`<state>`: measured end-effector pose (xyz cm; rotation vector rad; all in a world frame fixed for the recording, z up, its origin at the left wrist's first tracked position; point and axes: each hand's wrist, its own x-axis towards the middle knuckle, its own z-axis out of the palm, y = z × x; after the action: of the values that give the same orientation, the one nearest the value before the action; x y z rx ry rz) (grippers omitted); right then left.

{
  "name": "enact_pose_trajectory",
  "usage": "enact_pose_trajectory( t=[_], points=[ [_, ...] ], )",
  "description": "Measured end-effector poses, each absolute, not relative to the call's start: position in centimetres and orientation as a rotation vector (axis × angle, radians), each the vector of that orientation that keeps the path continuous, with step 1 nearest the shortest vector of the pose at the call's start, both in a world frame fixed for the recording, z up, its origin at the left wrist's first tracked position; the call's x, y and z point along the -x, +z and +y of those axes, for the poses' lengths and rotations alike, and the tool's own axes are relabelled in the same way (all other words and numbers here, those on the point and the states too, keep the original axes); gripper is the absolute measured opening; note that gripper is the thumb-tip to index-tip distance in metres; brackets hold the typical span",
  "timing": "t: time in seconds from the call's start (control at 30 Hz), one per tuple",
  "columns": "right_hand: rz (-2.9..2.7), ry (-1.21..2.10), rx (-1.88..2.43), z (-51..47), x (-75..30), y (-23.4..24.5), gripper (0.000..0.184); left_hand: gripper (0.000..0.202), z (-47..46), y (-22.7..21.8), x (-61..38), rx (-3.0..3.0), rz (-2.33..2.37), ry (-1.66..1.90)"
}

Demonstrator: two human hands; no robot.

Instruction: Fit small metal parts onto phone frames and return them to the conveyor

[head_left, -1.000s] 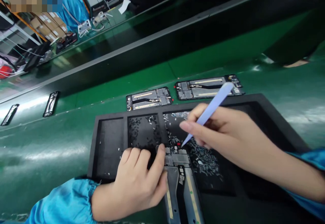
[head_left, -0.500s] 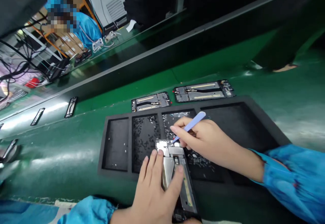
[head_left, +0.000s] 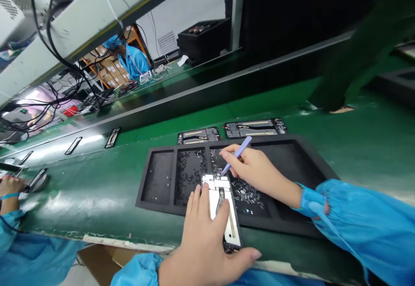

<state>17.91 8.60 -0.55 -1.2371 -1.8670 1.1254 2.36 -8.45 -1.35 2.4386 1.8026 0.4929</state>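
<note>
An opened phone frame (head_left: 223, 208) lies lengthwise across the near edge of a black foam tray (head_left: 162, 199). My left hand (head_left: 207, 242) lies flat on the frame's left side, fingers stretched out, thumb spread to the right below it. My right hand (head_left: 256, 169) pinches pale lilac plastic tweezers (head_left: 238, 154), whose tip touches the top end of the frame. The tray's middle compartments hold several tiny metal parts (head_left: 191, 169).
Two more opened phone frames (head_left: 198, 135) (head_left: 254, 128) lie on the green belt behind the tray. Dark strips (head_left: 112, 137) lie further left. Another person's hand (head_left: 9, 186) works at the far left; a person in blue sits far behind.
The camera has lifted and pulled back, showing more of the line. My left hand slid from the frame's top corner down onto its body. The tweezers stay at the frame's top end.
</note>
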Motion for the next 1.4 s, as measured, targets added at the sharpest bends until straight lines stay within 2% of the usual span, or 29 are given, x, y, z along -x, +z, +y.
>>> enact_pose_trajectory(
  t=[0.13,0.23,0.43,0.63,0.7,0.77,0.87,1.07,1.2,1.4],
  points=[
    [-1.819,1.272,1.185,8.6,-17.8,-0.8,0.034,0.071,-8.5,-2.3,-3.8,-2.354,1.956,0.541],
    [-1.542,1.385,1.173,9.1,-17.8,-1.1,0.037,0.058,-8.6,-2.9,-4.6,-2.280,2.043,0.571],
    [-1.214,1.353,1.098,10.3,-18.5,-0.5,0.051,0.070,-6.2,-0.4,-2.1,-2.079,1.926,0.852],
    [-1.116,1.413,1.165,10.5,-18.6,-0.3,0.058,0.063,9.3,3.5,5.7,-2.099,1.962,0.748],
    [-1.134,1.435,1.191,10.6,-18.5,-0.5,0.059,0.059,15.8,3.2,7.7,-2.109,1.968,0.693],
    [-1.141,1.443,1.211,10.7,-18.6,-0.7,0.055,0.047,21.2,2.3,9.2,-2.122,1.985,0.638],
    [-1.130,1.472,1.236,11.0,-18.8,-1.0,0.050,0.039,26.3,0.7,10.3,-2.141,2.019,0.559],
    [-1.045,1.522,1.251,11.1,-19.1,-0.8,0.042,0.046,27.2,-0.3,10.2,-2.194,2.003,0.405],
    [-1.048,1.555,1.270,11.0,-19.1,-0.5,0.038,0.039,23.6,1.0,9.7,-2.312,1.670,0.203],
    [-1.067,1.584,1.294,11.2,-19.1,-0.4,0.043,0.073,19.5,1.4,9.3,-2.384,1.390,-0.029]
  ],
)
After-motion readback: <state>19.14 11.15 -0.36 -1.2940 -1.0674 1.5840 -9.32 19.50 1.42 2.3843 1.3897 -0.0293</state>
